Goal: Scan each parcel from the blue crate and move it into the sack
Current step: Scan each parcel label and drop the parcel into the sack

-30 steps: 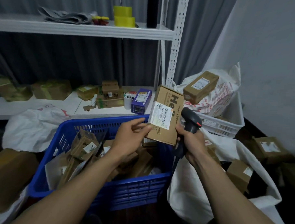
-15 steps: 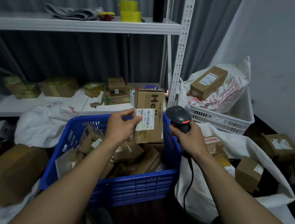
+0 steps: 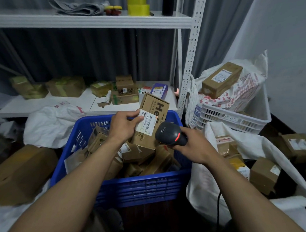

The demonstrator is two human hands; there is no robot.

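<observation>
Left hand (image 3: 123, 126): grips parcel (image 3: 155, 107) above crate (image 3: 142, 187), far side.
Right hand (image 3: 194, 150): holds scanner (image 3: 170, 133), just right of parcel.
Scan risk: no read, with thumb (image 3: 137, 119) perhaps over barcode (image 3: 151, 122).
Drop risk: slip before reaching sack (image 3: 203, 179), right.

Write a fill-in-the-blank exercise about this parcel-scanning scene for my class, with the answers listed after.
The left hand holds a cardboard parcel over the ______ crate.
The right hand grips a black barcode ______ showing a red light.
The white sack stands to the ______ of the crate.
The tape rolls on the top shelf are ______.
Missing words: blue, scanner, right, yellow.
</observation>
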